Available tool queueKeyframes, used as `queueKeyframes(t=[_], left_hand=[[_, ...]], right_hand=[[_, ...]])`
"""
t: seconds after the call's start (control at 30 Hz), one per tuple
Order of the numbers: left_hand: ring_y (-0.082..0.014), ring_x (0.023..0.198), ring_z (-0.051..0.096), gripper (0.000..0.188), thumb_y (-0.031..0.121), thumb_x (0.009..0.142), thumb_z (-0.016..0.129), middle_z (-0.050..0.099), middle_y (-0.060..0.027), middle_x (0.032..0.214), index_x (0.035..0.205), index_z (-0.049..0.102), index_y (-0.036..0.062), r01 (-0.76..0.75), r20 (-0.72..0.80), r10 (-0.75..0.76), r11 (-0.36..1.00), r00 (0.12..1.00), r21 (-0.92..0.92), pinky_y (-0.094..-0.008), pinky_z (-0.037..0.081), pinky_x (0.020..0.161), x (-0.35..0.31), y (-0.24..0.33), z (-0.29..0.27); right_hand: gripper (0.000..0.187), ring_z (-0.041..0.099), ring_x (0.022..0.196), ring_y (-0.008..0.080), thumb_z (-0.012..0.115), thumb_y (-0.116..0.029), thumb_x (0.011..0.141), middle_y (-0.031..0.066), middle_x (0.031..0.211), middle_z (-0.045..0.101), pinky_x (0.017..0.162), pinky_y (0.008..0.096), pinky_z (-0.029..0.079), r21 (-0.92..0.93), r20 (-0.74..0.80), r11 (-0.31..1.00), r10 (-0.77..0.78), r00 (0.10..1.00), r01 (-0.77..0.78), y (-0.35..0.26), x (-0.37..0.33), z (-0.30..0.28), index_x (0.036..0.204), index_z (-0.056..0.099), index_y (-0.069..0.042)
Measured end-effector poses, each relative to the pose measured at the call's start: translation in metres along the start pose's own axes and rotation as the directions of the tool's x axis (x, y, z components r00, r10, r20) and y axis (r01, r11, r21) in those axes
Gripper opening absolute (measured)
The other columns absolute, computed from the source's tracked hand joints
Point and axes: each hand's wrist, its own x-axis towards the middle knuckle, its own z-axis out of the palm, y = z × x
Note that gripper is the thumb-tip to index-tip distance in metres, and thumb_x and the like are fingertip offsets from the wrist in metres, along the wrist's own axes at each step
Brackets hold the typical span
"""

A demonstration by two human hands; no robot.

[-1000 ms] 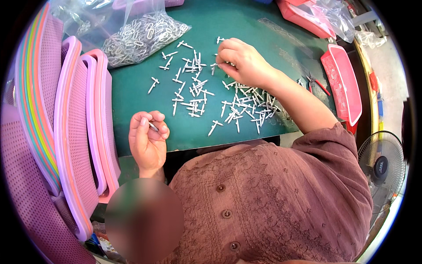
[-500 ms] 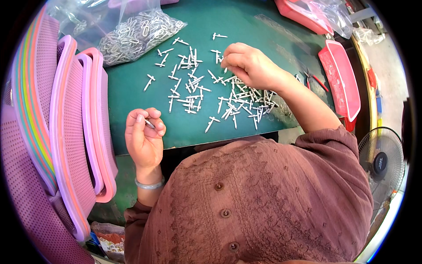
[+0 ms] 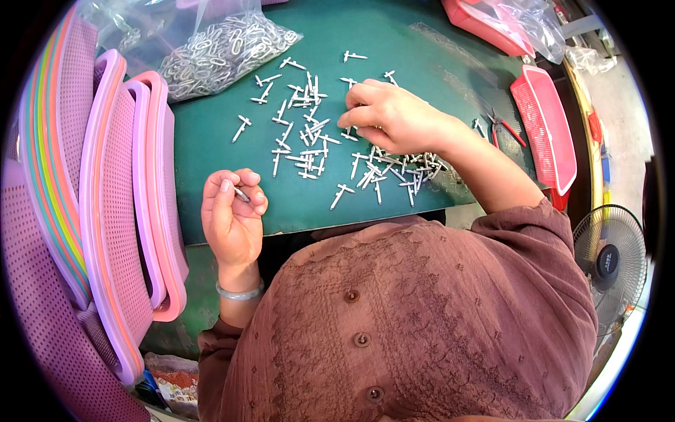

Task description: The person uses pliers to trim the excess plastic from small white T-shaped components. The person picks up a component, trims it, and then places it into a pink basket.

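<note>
My left hand (image 3: 233, 204) is raised at the table's front edge, palm up. Between its thumb and curled fingers sits a small metal pin (image 3: 242, 195). My right hand (image 3: 383, 116) reaches over the pile of small T-shaped metal parts (image 3: 415, 169), its fingers bent down at the pile's far left side. Whatever its fingertips touch or hold is hidden beneath the hand. More of the silvery T-shaped parts (image 3: 309, 133) lie scattered between the two hands, and a single one (image 3: 242, 128) rests farther left.
A clear bag of metal oval rings (image 3: 232, 56) lies at the far left of the green table (image 3: 211, 151). Purple and pink baskets (image 3: 116, 211) stack along the left. Red-handled pliers (image 3: 506, 130) and a pink basket (image 3: 545, 126) are at the right, above a fan (image 3: 608, 264).
My right hand has shifted slightly left and nearer, over the pile's edge. A T-shaped part now shows beyond it. My left hand keeps its pin almost in place.
</note>
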Motion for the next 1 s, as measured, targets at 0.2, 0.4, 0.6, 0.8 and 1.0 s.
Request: queueKeyframes(t=[0.2,0.4,0.6,0.8,1.0], left_hand=[[-0.0142,0.07,0.054,0.015,0.013,0.096,0.039,0.058,-0.014,0.095,0.097,0.051,0.0035,0.012,0.0,-0.012,1.0,1.0,-0.014,-0.0244,0.043,0.058,0.0,0.001,-0.001],[-0.0144,0.068,0.054,0.015,0.013,0.095,0.04,0.059,-0.0144,0.094,0.096,0.051,0.0035,0.006,-0.026,-0.006,1.0,1.0,-0.016,-0.0248,0.043,0.057,-0.001,0.0,-0.001],[-0.0144,0.067,0.055,0.014,0.013,0.095,0.04,0.06,-0.0147,0.093,0.095,0.052,0.0039,-0.003,-0.038,0.003,1.0,0.999,-0.013,-0.0248,0.042,0.055,-0.002,-0.001,0.0],[-0.0137,0.07,0.054,0.017,0.013,0.096,0.038,0.058,-0.0143,0.095,0.098,0.052,0.0034,-0.002,0.01,0.002,1.0,1.0,-0.023,-0.024,0.043,0.058,-0.001,-0.001,-0.003],[-0.0137,0.07,0.054,0.017,0.013,0.096,0.038,0.058,-0.0143,0.095,0.098,0.052,0.0034,-0.009,0.011,0.009,1.0,1.0,-0.015,-0.0239,0.043,0.058,-0.001,0.0,-0.002]], right_hand=[[0.012,0.053,0.082,0.0284,0.066,-0.009,0.071,0.0086,0.087,0.053,0.074,0.0375,0.044,-0.05,0.071,0.998,0.033,0.997,-0.03,-0.004,0.001,-0.001,0.082,0.061,-0.004],[0.012,0.055,0.08,0.0267,0.064,-0.016,0.071,0.008,0.077,0.054,0.073,0.0369,0.044,-0.118,-0.08,0.99,0.062,0.995,-0.071,-0.019,0.007,0.026,0.068,0.06,-0.005],[0.006,0.054,0.076,0.0271,0.064,-0.008,0.072,0.0075,0.077,0.054,0.071,0.0372,0.043,-0.135,-0.11,0.978,0.148,0.983,-0.162,-0.019,0.0,0.026,0.074,0.061,-0.003],[0.005,0.054,0.075,0.0281,0.062,-0.006,0.072,0.0087,0.075,0.053,0.069,0.0372,0.044,-0.106,-0.213,0.973,0.179,0.961,-0.205,-0.016,-0.005,0.025,0.072,0.059,-0.003],[0.008,0.053,0.075,0.0285,0.063,-0.005,0.071,0.0091,0.075,0.053,0.068,0.037,0.044,-0.089,-0.244,0.97,0.199,0.949,-0.226,-0.016,-0.008,0.023,0.073,0.056,-0.003]])
